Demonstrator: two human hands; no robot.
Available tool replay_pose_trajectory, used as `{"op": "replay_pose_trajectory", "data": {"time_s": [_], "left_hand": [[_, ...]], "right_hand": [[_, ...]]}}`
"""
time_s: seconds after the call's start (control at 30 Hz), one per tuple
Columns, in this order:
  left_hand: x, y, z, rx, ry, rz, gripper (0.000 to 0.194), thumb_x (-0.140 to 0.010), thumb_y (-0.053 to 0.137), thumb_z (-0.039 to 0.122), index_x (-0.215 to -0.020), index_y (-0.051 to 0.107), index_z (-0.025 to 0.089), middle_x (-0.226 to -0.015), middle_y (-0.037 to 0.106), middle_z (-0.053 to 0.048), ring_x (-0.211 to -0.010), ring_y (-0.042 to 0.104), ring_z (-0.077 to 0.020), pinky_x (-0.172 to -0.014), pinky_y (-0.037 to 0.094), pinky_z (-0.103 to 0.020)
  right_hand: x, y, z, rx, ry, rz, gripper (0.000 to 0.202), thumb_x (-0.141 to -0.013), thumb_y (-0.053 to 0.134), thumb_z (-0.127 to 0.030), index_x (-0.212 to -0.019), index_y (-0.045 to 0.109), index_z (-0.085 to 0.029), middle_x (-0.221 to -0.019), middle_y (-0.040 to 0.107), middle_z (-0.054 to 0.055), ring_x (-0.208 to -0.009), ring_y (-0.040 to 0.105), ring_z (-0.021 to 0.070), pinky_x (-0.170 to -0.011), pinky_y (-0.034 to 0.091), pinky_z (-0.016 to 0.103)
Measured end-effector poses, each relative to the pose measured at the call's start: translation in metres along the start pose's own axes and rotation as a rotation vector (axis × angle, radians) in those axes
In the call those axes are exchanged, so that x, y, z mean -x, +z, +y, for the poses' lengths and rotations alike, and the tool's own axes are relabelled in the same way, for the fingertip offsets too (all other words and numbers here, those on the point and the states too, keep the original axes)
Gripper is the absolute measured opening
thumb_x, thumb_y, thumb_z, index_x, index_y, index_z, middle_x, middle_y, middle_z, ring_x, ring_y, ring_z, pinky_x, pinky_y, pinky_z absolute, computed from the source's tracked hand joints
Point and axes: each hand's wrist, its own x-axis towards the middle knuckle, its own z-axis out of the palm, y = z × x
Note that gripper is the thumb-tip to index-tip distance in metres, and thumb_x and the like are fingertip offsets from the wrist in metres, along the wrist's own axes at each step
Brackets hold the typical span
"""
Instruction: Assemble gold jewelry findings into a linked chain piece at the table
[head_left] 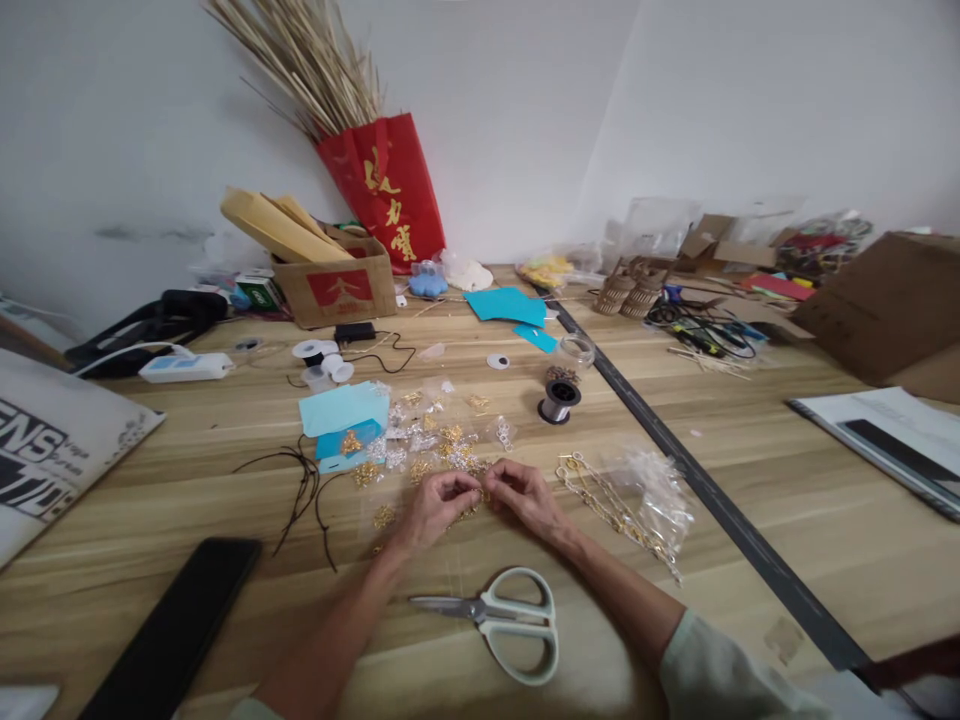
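Note:
My left hand and my right hand meet fingertip to fingertip over the wooden table. Both are closed in a pinch; whatever lies between the fingers is too small to make out. Just beyond them spread gold and silver jewelry findings, some in small clear bags. More gold pieces lie left of my left hand. To the right of my right hand rest gold and silver chains beside crumpled clear plastic bags. Scissors with pale green handles lie below my hands, blades pointing left.
A wire spool stands near a clear jar. Black cords and light blue cards lie left. A black phone-like slab is front left. A dark strip crosses the table. Cardboard boxes and a red bag stand behind.

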Motion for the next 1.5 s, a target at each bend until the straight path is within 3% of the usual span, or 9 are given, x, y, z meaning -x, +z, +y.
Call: {"op": "replay_pose_trajectory", "data": {"time_s": [0.23, 0.4, 0.9, 1.5], "left_hand": [[-0.0005, -0.0012, 0.0028, 0.043, 0.063, -0.002, 0.016, -0.069, 0.066, 0.029, -0.073, 0.065, 0.014, -0.081, 0.065, -0.005, -0.074, 0.057, -0.0147, -0.067, 0.044, -0.024], [-0.0018, -0.0013, -0.0025, 0.033, -0.006, -0.006, 0.017, -0.066, 0.068, 0.029, -0.073, 0.065, 0.013, -0.065, 0.062, -0.002, -0.061, 0.054, -0.0116, -0.059, 0.042, -0.022], [-0.0014, 0.0010, 0.0013, -0.024, -0.038, 0.027, 0.017, -0.064, 0.069, 0.029, -0.070, 0.064, 0.014, -0.064, 0.063, -0.001, -0.061, 0.055, -0.0126, -0.059, 0.043, -0.023], [-0.0038, -0.0002, -0.0041, 0.082, -0.048, 0.075, 0.018, -0.063, 0.072, 0.028, -0.071, 0.065, 0.013, -0.059, 0.062, 0.000, -0.058, 0.055, -0.0111, -0.056, 0.041, -0.021]], "right_hand": [[-0.0008, -0.0005, 0.0024, 0.017, -0.035, -0.009, 0.027, -0.080, 0.058, -0.041, -0.077, 0.057, -0.014, -0.065, 0.052, -0.001, -0.056, 0.047, 0.0092, -0.053, 0.039, 0.021], [-0.0002, -0.0001, 0.0026, 0.076, -0.066, -0.004, 0.025, -0.081, 0.057, -0.039, -0.077, 0.058, -0.014, -0.063, 0.052, -0.001, -0.056, 0.046, 0.0094, -0.053, 0.038, 0.021], [0.0002, -0.0022, 0.0075, 0.215, -0.168, 0.018, 0.019, -0.083, 0.056, -0.032, -0.080, 0.062, -0.014, -0.071, 0.058, 0.002, -0.064, 0.050, 0.0116, -0.058, 0.039, 0.022], [0.0008, 0.0006, 0.0072, 0.126, -0.085, -0.022, 0.020, -0.079, 0.061, -0.034, -0.083, 0.059, -0.014, -0.065, 0.052, -0.002, -0.057, 0.045, 0.0087, -0.052, 0.036, 0.019]]}}
